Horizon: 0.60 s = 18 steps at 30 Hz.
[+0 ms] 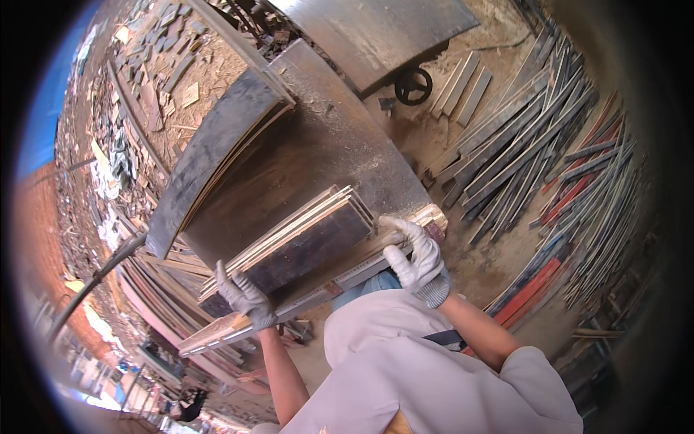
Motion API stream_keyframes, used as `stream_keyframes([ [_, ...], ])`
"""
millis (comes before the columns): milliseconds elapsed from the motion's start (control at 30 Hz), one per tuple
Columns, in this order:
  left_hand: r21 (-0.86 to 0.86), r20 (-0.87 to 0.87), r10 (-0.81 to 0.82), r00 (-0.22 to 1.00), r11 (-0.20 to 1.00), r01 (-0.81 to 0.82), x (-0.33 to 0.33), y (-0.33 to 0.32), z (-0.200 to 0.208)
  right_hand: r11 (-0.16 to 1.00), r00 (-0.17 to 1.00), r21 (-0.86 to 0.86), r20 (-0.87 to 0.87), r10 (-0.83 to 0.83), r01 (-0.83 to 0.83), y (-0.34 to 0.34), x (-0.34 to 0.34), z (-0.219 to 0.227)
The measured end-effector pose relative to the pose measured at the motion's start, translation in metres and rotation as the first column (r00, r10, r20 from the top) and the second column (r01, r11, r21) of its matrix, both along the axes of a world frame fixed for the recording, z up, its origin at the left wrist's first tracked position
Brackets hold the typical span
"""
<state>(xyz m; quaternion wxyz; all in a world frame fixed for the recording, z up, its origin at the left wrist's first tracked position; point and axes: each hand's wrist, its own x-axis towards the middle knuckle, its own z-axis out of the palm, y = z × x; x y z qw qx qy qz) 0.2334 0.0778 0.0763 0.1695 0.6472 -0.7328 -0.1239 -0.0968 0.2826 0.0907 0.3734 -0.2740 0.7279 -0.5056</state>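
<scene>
A short stack of dark-faced plywood strips (311, 244) lies on the brown metal table (329, 137) right in front of me. My left hand (246, 298), in a pale knit glove, is by the stack's left end with its fingers stretched out and spread. At the right end, my right hand (418, 262), gloved likewise, has its thumb and bent fingers apart, with nothing visible between them. Its fingertips are close to the stack's corner; whether they touch it I cannot tell. A metal rail with scale markings (347, 278) runs along the table's near edge, below both hands.
A pile of larger dark plywood sheets (217, 152) leans over the table's left side. Beyond stands another metal surface (383, 32) with a black handwheel (413, 87). Long cut strips (524, 145) heap on the ground at right; wood scraps (170, 50) litter the far left.
</scene>
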Motion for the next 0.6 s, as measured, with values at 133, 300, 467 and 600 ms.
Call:
stream_keyframes([
  [133, 0.099, 0.101, -0.061, 0.993, 0.994, 0.051, -0.023, -0.017, -0.016, 0.984, 0.990, -0.174, 0.141, 0.000, 0.025, -0.003, 0.000, -0.006],
  [300, 0.183, -0.035, 0.078, 0.996, 0.981, -0.070, -0.005, -0.018, -0.025, 0.966, 0.957, -0.258, 0.283, 0.065, 0.011, 0.001, -0.002, -0.026],
  [467, 0.264, -0.074, 0.128, 0.989, 0.959, -0.105, 0.003, -0.023, -0.018, 0.947, 0.904, -0.322, 0.410, 0.118, 0.023, -0.001, -0.009, -0.039],
  [600, 0.312, -0.051, 0.135, 0.990, 0.943, -0.112, -0.002, -0.024, -0.010, 0.948, 0.866, -0.315, 0.485, 0.123, 0.042, 0.000, -0.022, -0.047],
])
